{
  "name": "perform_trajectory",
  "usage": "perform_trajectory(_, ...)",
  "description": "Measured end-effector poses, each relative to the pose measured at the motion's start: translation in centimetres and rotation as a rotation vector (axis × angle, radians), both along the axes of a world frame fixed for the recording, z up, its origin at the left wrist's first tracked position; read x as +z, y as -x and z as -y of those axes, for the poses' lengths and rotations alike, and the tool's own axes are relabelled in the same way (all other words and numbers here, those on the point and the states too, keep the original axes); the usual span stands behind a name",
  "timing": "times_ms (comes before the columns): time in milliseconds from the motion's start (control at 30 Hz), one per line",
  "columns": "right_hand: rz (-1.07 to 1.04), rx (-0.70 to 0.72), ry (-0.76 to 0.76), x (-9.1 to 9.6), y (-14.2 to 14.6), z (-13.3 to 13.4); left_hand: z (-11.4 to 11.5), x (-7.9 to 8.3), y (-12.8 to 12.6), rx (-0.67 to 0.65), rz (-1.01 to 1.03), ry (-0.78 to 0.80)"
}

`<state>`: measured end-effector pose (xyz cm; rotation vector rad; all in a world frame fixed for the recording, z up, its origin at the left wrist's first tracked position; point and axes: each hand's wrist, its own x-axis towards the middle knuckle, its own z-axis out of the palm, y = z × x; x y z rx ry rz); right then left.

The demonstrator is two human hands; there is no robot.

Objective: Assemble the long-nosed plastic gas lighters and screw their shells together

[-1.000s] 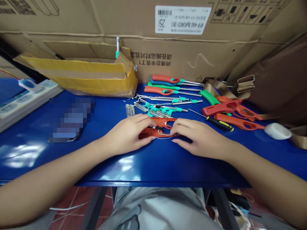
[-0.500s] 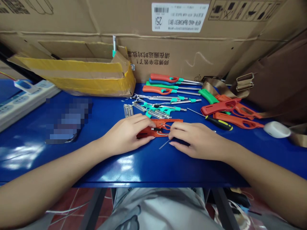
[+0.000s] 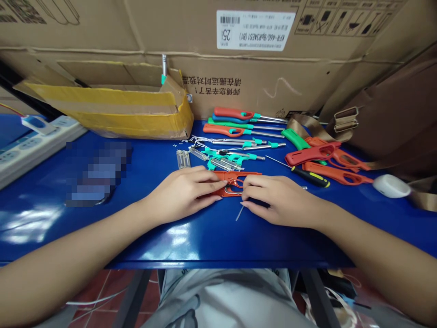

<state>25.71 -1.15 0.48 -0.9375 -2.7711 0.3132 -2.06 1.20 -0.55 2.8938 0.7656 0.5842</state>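
On the blue table lies an orange lighter casing (image 3: 232,176), its open inner side facing up, with a trigger and a thin white wire inside. My left hand (image 3: 184,192) grips its left end, fingers over the inner parts and thumb along the near edge. My right hand (image 3: 278,200) is at the casing's right end, fingertips pinched on a thin translucent tube (image 3: 239,213) that sticks out toward me. Its fingers hide the right end of the casing. Just beyond lie clear fuel tanks (image 3: 183,159) and teal-ended metal lighter barrels (image 3: 264,146).
Several assembled lighters (image 3: 235,130) lie at the back. Right of them are loose coloured casings (image 3: 312,154), a black-yellow screwdriver (image 3: 311,176) and a white rounded object (image 3: 391,186). At left stand a yellow-taped carton (image 3: 126,111), a power strip (image 3: 30,145) and a blurred dark object (image 3: 99,175).
My left fingers have slid right over the casing's inner parts, covering the small dark piece. The tube in my right hand now points more steeply toward me.
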Motion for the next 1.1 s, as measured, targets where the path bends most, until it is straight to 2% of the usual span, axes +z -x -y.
perform_trajectory(333,-0.025,-0.005,0.033,0.0,0.1,-0.2,0.7,0.5,-0.6,0.053,-0.167,-0.099)
perform_trajectory(633,-0.082,-0.013,0.065,0.0,0.0,-0.4,0.8,0.3,-0.5,0.055,-0.108,-0.044)
perform_trajectory(733,-0.178,-0.073,0.080,0.1,0.2,-0.6,0.8,0.2,-0.4,0.059,-0.058,0.038)
perform_trajectory(900,-0.326,-0.246,-0.057,-0.3,0.3,-1.6,0.8,0.0,-0.4,0.071,0.004,0.101)
perform_trajectory(1100,-0.233,-0.365,-0.170,-0.9,0.0,-4.0,0.9,0.2,-0.4,0.073,0.017,0.128)
